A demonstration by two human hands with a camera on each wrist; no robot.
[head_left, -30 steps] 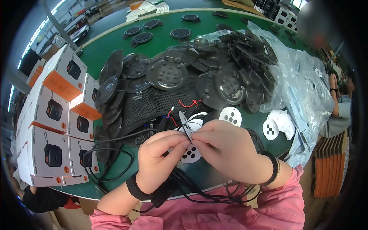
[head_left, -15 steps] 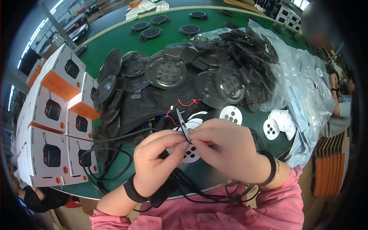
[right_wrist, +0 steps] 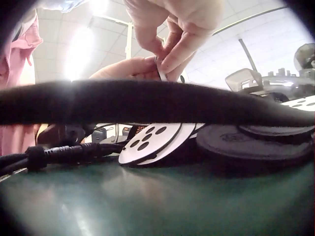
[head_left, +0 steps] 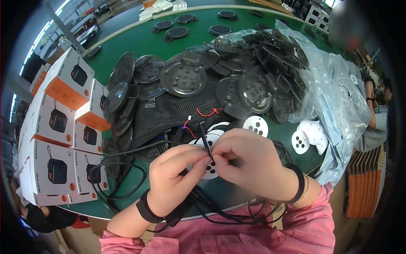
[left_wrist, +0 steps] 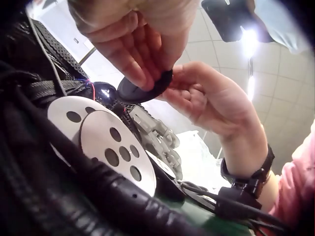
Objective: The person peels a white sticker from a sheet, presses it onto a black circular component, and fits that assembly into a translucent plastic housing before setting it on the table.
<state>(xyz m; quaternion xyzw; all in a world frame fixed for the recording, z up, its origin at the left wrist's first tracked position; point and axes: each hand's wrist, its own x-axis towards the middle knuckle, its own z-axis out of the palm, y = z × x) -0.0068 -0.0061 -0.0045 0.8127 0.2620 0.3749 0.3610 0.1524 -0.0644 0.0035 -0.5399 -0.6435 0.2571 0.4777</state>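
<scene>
Both hands meet over the near middle of the table and pinch one thin round disc (head_left: 204, 136), seen nearly edge-on in the head view. The left hand (head_left: 179, 171) grips its near edge between thumb and fingers; the right hand (head_left: 249, 163) pinches it from the other side. In the left wrist view the disc (left_wrist: 142, 91) shows a dark face. Beneath the hands lie white discs with dark holes (head_left: 211, 171), seen also as a white disc (right_wrist: 150, 142) in the right wrist view. Fingertips partly hide the held disc's near edge.
White-and-orange boxes (head_left: 53, 167) are stacked at left. Smoky clear plastic parts (head_left: 184, 78) pile up behind a black mesh (head_left: 169, 112). Plastic bags (head_left: 327, 93) and more white discs (head_left: 300, 142) lie at right. Black cables (head_left: 237, 213) run along the near edge.
The held disc has turned so that it now shows nearly edge-on, its top leaning less to the left. Both hands keep their pinch on it, nearly in place.
</scene>
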